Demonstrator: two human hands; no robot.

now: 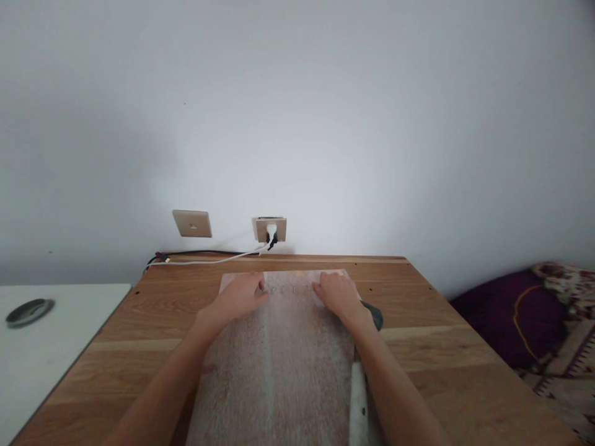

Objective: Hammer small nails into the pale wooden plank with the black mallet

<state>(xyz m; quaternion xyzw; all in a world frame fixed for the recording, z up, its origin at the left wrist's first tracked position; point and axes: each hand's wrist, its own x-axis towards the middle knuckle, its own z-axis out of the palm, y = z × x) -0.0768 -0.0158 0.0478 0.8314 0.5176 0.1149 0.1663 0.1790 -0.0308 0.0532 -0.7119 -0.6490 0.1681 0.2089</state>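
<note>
A long, whitish, worn wooden board (288, 365) lies on a brown wooden table (418, 347). Over the far left part of the board, my left hand (242, 291) is closed, its fingers curled and its thumb pointing inward. My right hand (335, 291) is closed in the same way near the far right corner. Small dark specks lie on the board between the two hands; whatever the fingers may hold is hidden. Along the board's right edge is a white handle (357, 402) with a thin dark shaft. A dark grey rounded object (373, 315) shows partly behind my right wrist.
A wall socket (271, 230) with a white plug is behind the table. Its white cable (209, 262) runs left along the table's back edge. On the left stands a white surface (60, 347) bearing a dark round item (30, 312). A purple cushion (520, 316) is at the right.
</note>
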